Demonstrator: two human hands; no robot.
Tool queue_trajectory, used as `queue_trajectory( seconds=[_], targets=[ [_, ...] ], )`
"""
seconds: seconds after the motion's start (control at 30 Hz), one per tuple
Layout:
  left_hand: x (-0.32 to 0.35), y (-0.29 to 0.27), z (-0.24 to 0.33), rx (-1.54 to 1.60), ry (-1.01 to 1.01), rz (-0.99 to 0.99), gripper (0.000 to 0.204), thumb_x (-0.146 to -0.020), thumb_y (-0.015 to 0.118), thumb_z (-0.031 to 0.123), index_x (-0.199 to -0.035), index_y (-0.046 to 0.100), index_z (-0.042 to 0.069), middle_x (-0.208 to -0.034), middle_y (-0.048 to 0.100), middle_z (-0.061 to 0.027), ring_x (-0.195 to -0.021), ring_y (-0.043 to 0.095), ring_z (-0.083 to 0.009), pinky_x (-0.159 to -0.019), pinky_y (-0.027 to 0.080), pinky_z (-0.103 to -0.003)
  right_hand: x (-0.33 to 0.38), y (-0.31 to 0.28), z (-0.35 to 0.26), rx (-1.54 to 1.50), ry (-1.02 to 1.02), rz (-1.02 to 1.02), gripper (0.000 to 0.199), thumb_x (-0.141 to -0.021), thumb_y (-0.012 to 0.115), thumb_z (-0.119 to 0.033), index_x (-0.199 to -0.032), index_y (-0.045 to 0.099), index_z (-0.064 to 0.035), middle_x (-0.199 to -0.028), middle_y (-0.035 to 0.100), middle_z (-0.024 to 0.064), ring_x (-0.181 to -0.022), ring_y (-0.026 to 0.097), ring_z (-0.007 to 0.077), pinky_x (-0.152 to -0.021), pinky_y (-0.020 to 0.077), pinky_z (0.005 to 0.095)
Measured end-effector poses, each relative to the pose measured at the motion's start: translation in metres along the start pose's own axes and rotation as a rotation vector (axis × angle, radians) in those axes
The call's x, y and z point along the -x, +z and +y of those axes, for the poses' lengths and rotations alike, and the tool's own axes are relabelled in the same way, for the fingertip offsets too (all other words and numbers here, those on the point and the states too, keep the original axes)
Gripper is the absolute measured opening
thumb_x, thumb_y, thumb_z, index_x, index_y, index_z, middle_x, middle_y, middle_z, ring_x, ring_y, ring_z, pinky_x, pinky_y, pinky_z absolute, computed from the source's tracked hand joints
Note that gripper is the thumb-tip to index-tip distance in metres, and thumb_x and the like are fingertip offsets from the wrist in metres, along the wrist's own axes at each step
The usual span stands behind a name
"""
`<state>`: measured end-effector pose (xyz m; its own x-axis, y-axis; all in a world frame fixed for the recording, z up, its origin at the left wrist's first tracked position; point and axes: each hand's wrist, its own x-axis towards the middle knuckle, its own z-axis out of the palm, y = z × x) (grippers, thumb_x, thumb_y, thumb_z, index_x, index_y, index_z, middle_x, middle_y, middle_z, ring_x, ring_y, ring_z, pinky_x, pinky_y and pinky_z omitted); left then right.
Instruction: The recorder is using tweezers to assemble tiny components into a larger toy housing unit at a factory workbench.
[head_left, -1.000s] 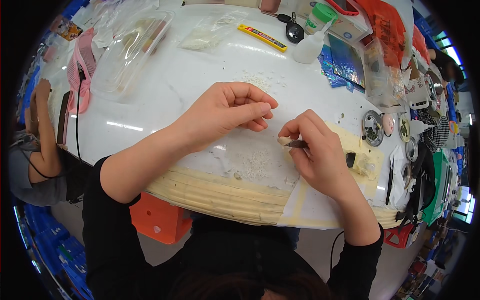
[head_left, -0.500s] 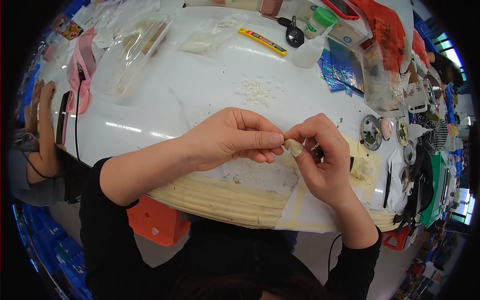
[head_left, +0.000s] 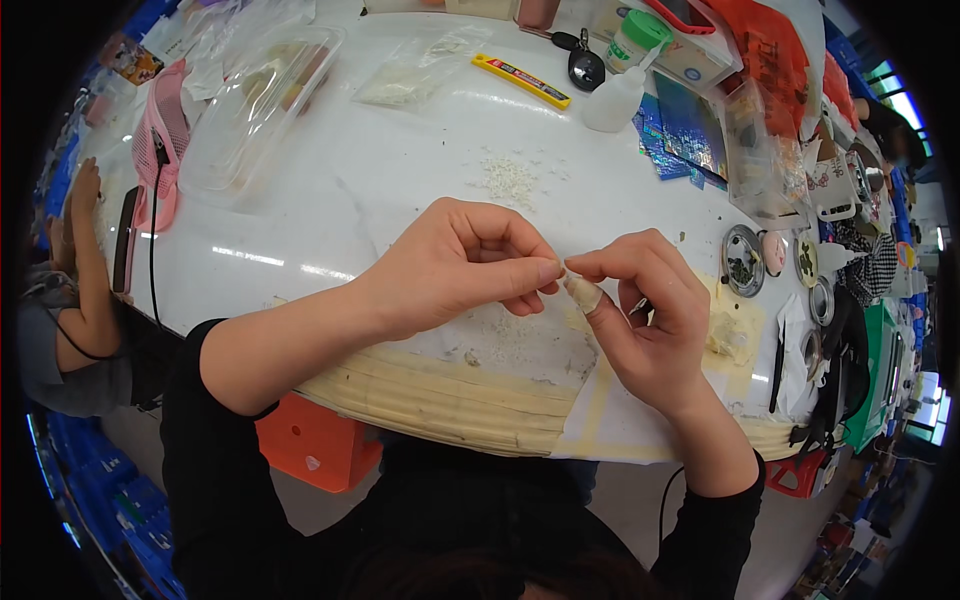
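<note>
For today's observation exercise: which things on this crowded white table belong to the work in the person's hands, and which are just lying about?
In use:
left hand and right hand, fingertips meeting
tape-wrapped right thumb
small white beads scattered by the hands

Lying about:
yellow utility knife
black car key
green-capped white squeeze bottle
clear plastic tray

White round tabletop (head_left: 330, 190), near edge wrapped in beige masking tape (head_left: 440, 400). On it: clear plastic lidded tray (head_left: 262, 105) far left, pink device (head_left: 160, 150) with a black cable at the left rim, clear bag (head_left: 415, 70) of pale bits, yellow utility knife (head_left: 522, 81), black car key (head_left: 585, 68), white squeeze bottle (head_left: 618, 92) with green-capped jar (head_left: 636, 32) behind. Small heap of white beads (head_left: 510, 178) mid-table. Blue shiny sheets (head_left: 690, 135) right, small round tins (head_left: 743, 260) near the right edge.
</note>
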<state>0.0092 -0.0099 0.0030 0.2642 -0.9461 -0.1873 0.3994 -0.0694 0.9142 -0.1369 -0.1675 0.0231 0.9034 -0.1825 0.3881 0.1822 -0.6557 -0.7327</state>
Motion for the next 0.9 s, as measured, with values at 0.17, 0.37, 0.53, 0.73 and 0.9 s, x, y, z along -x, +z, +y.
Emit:
queue_trajectory(
  seconds=[0.17, 0.37, 0.53, 0.73, 0.9],
  targets=[
    [0.0017, 0.0007, -0.0041, -0.019, 0.020, -0.022, 0.010, -0.091, 0.066, 0.008, -0.094, 0.064, -0.001, -0.089, 0.069, -0.0083, -0.079, 0.068, -0.0122, -0.069, 0.057, -0.025, 0.0008, 0.0026, 0.0012, -0.008, 0.002, -0.013, 0.024, -0.073, 0.063, 0.010, -0.093, 0.067, -0.0022, -0.085, 0.060, 0.0057, -0.072, 0.062, 0.0135, -0.053, 0.0548, 0.0229],
    [0.0024, 0.0020, -0.0031, -0.041, 0.034, 0.020, 0.010, -0.091, 0.065, 0.007, -0.095, 0.065, -0.001, -0.089, 0.069, -0.0080, -0.079, 0.068, -0.0123, -0.069, 0.057, -0.025, 0.0012, 0.0036, 0.0008, -0.014, 0.020, 0.000, 0.022, -0.074, 0.063, 0.010, -0.092, 0.065, -0.0020, -0.085, 0.060, 0.0056, -0.072, 0.063, 0.0134, -0.054, 0.0552, 0.0229],
    [0.0029, 0.0039, -0.0019, -0.010, 0.043, 0.024, 0.010, -0.091, 0.066, 0.007, -0.097, 0.065, -0.002, -0.090, 0.069, -0.0083, -0.080, 0.068, -0.0124, -0.069, 0.057, -0.025, 0.0019, 0.0039, 0.0019, -0.004, 0.009, 0.015, 0.023, -0.073, 0.063, 0.010, -0.092, 0.065, -0.0023, -0.085, 0.060, 0.0056, -0.072, 0.062, 0.0133, -0.053, 0.0544, 0.0227],
    [0.0026, 0.0017, -0.0001, -0.038, 0.033, 0.049, 0.009, -0.090, 0.066, 0.004, -0.096, 0.065, -0.002, -0.090, 0.069, -0.0078, -0.080, 0.067, -0.0117, -0.070, 0.056, -0.024, 0.0012, 0.0010, 0.0006, 0.030, -0.010, -0.024, 0.022, -0.075, 0.067, 0.000, -0.097, 0.063, -0.0027, -0.084, 0.060, 0.0071, -0.068, 0.061, 0.0173, -0.056, 0.0523, 0.0268],
    [0.0048, 0.0042, -0.0042, -0.330, 0.256, 0.121, 0.007, -0.087, 0.066, -0.001, -0.094, 0.066, -0.002, -0.087, 0.068, -0.0061, -0.078, 0.065, -0.0098, -0.069, 0.054, -0.022, 0.0005, -0.0012, -0.0008, 0.255, 0.010, -0.087, 0.028, -0.081, 0.072, -0.021, -0.100, 0.058, -0.0059, -0.080, 0.059, 0.0072, -0.063, 0.059, 0.0209, -0.056, 0.0489, 0.0317]
  ],
)
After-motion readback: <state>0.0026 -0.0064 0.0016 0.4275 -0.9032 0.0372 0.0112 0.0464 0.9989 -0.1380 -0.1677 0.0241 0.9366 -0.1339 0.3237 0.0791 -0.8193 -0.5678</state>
